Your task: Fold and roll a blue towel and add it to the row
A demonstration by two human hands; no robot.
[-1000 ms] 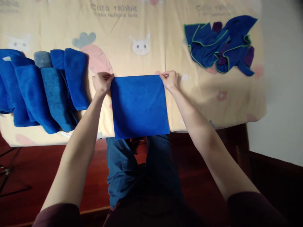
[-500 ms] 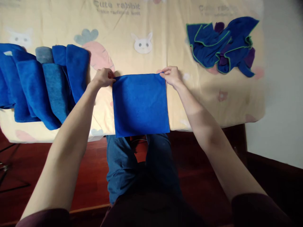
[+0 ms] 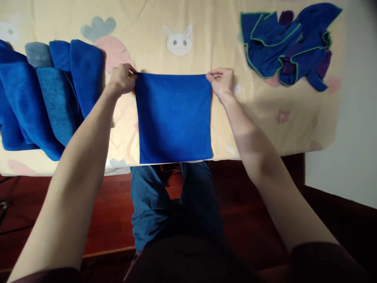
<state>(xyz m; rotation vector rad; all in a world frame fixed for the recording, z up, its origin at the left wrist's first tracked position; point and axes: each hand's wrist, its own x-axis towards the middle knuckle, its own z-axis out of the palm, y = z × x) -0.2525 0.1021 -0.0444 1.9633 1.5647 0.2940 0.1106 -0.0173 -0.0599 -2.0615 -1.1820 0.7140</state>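
Note:
A square blue cloth (image 3: pixel 175 118) is stretched flat in front of me, its near edge at the front edge of the covered surface. My left hand (image 3: pixel 121 78) pinches its far left corner. At the far right corner, my right hand (image 3: pixel 221 81) pinches the cloth between thumb and fingers. The far edge runs almost straight between both hands. Whether the cloth's middle lies on the sheet or hangs just above it, I cannot tell.
Several folded blue cloths (image 3: pixel 25 94) overlap at the left, one of them greyer blue (image 3: pixel 55 102). A crumpled heap of blue cloths with green edging (image 3: pixel 273 47) lies at the far right, with purple bits showing. A yellow printed sheet (image 3: pixel 259 118) covers the surface.
Both hands, still pinching the corners, have moved away from me and slightly apart. The blue cloth has shifted forward and its far edge is pulled straighter. The camera view has shifted slightly too.

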